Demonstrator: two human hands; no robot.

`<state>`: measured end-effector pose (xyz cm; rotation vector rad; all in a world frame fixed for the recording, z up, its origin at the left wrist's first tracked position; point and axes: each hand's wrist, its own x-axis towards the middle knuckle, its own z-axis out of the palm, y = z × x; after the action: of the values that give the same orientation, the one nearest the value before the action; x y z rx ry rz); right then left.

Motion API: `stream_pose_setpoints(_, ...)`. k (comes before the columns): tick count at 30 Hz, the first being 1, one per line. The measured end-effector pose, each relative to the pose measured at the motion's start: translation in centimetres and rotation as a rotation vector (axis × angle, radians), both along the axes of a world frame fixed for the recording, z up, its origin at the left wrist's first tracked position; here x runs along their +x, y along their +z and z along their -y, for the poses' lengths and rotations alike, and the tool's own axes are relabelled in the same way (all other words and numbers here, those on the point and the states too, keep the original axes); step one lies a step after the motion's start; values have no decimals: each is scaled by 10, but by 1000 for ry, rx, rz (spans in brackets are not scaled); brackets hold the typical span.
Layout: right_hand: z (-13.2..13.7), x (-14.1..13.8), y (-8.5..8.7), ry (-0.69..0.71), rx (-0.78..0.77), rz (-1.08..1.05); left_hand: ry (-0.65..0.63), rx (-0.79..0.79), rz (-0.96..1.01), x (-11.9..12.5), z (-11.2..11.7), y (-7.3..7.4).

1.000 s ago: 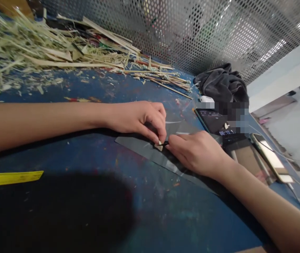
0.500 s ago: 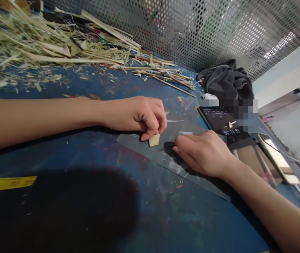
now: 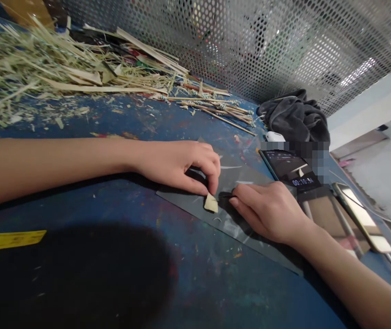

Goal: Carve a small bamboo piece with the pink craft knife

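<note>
My left hand [image 3: 181, 165] rests on a blue, paint-stained table [image 3: 120, 137], its thumb and forefinger pinched on a small pale wedge-shaped chip [image 3: 211, 203]. The chip stands on a grey sheet [image 3: 195, 201] lying on the table. My right hand [image 3: 267, 210] lies on the same sheet just right of the chip, fingers curled closed on a thin dark tool [image 3: 225, 197] whose tip points at the chip; most of the tool is hidden.
A heap of pale bamboo strips and shavings [image 3: 44, 77] fills the back left. Thin sticks [image 3: 216, 107] lie beyond the hands. A dark cloth [image 3: 294, 119], a phone showing a timer [image 3: 291, 169] and a second phone [image 3: 360, 214] sit at the right. A yellow ruler [image 3: 6, 240] lies near left. Perforated metal screen [image 3: 250, 41] behind.
The chip and tool tip were together, then my left hand lifted the chip away to the left; now the chip is back down on the sheet close to the tool tip.
</note>
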<state>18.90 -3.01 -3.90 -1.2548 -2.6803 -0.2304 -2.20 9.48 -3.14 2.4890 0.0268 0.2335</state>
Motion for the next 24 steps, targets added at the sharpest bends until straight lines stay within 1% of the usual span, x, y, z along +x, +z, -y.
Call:
stream_pose_setpoints(5, 0, 0, 0, 6, -3, -1, 67, 52, 0, 0, 8, -1)
stream_pose_setpoints(12, 1, -4, 2, 32, -56, 32, 179, -5, -43, 7, 13, -4)
stream_pose_setpoints(15, 1, -6, 3, 5, -101, 61, 200, -49, -63, 9, 14, -3)
stream_pose_setpoints(19, 1, -11, 9, -67, -183, 152, 225, -98, -88, 10, 14, -1)
stream_pose_setpoints(24, 4, -17, 19, -98, -244, 259, 228, -81, -141, 15, 14, 3)
